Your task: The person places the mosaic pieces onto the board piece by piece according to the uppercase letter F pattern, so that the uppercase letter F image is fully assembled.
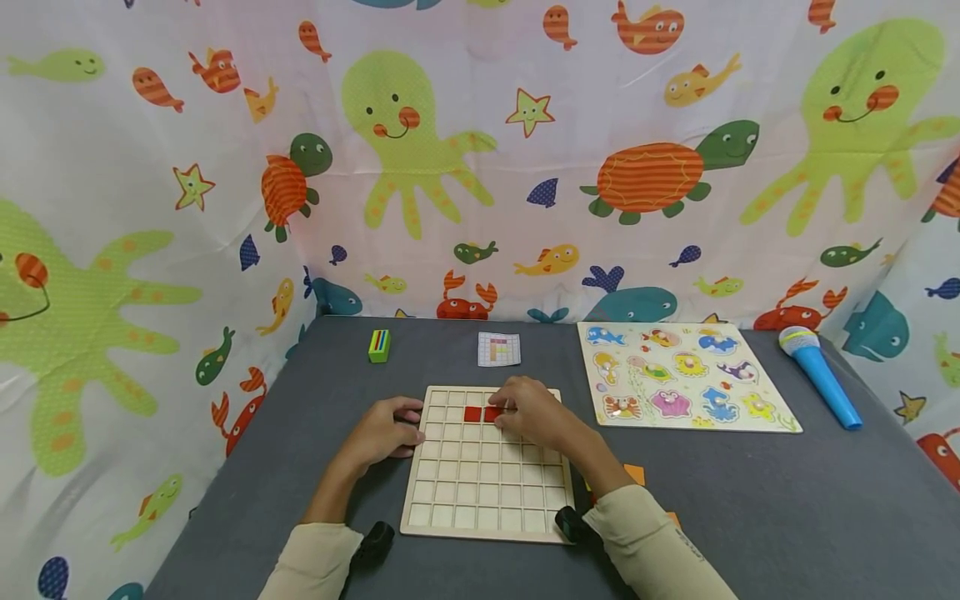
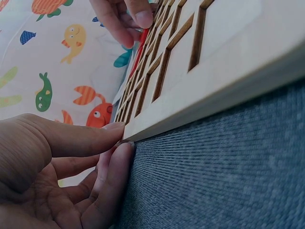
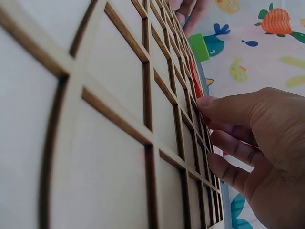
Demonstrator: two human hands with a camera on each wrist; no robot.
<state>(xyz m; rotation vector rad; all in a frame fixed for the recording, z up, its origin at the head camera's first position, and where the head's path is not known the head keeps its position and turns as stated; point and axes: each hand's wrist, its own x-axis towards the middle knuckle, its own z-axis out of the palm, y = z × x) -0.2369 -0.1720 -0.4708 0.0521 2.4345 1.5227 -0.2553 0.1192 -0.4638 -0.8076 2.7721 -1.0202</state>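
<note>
A square wooden grid board (image 1: 467, 492) lies on the dark table, its raised strips dividing it into many cells. My left hand (image 1: 382, 433) grips its left edge; the left wrist view shows thumb and fingers pinching the rim (image 2: 157, 121). One red square tile (image 1: 472, 414) sits in a cell of the second row from the far side. Just right of it, my right hand (image 1: 536, 412) pinches another red tile (image 1: 491, 413), partly covered by the fingers. In the right wrist view, the thumb touches red at the board's far part. Whether this tile lies fully flat is hidden.
Beyond the board stand a small green box (image 1: 379, 350) of coloured sticks and a patterned grid card (image 1: 498, 350). A sea-animal puzzle board (image 1: 652, 421) and a blue toy microphone (image 1: 821, 375) lie at right. Orange pieces (image 1: 634, 474) show partly behind my right forearm.
</note>
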